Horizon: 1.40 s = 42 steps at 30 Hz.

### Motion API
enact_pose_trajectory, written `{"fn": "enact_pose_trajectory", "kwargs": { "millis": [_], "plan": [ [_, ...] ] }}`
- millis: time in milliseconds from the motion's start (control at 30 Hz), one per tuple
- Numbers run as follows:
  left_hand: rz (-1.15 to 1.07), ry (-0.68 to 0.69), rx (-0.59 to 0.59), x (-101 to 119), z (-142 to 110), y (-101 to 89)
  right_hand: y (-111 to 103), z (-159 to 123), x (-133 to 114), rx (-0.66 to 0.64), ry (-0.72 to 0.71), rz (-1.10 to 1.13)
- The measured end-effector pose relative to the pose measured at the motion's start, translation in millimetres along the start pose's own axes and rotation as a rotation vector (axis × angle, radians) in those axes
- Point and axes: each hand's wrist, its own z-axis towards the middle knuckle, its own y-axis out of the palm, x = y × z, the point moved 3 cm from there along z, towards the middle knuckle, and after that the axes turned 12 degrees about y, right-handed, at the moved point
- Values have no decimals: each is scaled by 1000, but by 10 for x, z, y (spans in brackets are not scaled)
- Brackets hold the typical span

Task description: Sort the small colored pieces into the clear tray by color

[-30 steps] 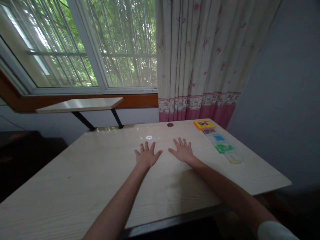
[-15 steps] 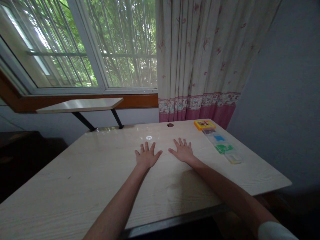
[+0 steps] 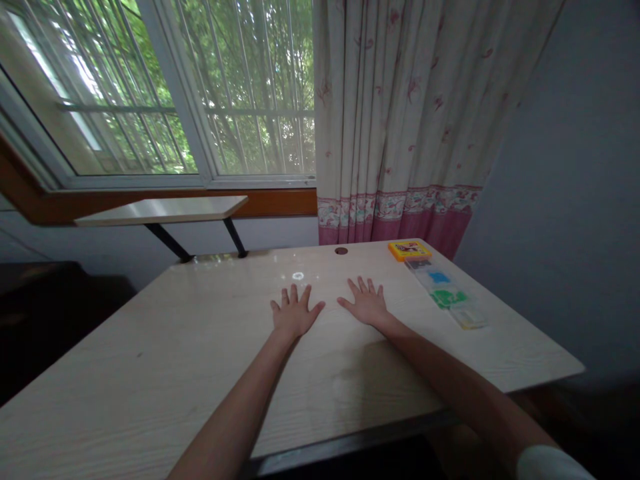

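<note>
My left hand [image 3: 295, 313] lies flat, palm down, on a light wooden table [image 3: 165, 353], fingers spread and holding nothing. My right hand [image 3: 366, 303] rests flat beside it, a little to the right, also open and empty. Both arms stretch forward over the tabletop. To the right of my right hand lies a row of small clear packets with blue [image 3: 439, 277], green [image 3: 449, 297] and pale yellow [image 3: 469, 315] contents. A small orange box [image 3: 409, 250] sits at the far end of that row.
A round cable hole [image 3: 341, 251] is in the table near its far edge. A narrow shelf on black brackets [image 3: 163, 209] hangs under the barred window [image 3: 165, 100]. A flowered curtain with a pink hem [image 3: 400, 120] hangs behind the table. A grey wall [image 3: 565, 187] stands on the right.
</note>
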Motion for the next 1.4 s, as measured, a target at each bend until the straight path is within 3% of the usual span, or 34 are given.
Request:
{"fn": "enact_pose_trajectory", "kwargs": {
  "millis": [433, 600, 667, 733, 933, 1067, 1167, 1400],
  "plan": [
    [10, 10, 6, 9, -6, -17, -46, -16, 2, -24, -19, 24],
    [26, 46, 16, 0, -31, -30, -346, -92, 169, -170, -258, 63],
    [39, 63, 20, -9, -46, -34, -532, -179, 318, -132, -402, 92],
    [42, 71, 12, -13, -59, -40, -719, -275, 547, -8, -446, 137],
    [31, 84, 13, 9, -78, -72, -936, -489, 1495, 32, -270, 30],
    [27, 94, 48, 34, -105, -129, -898, -558, 2049, 94, -165, -55],
    [2, 159, 84, 75, -142, -200, -765, -635, 2327, 80, -70, -109],
    [-76, 282, 125, 179, -178, -263, -580, -771, 2486, 61, -115, -117]
  ]
}}
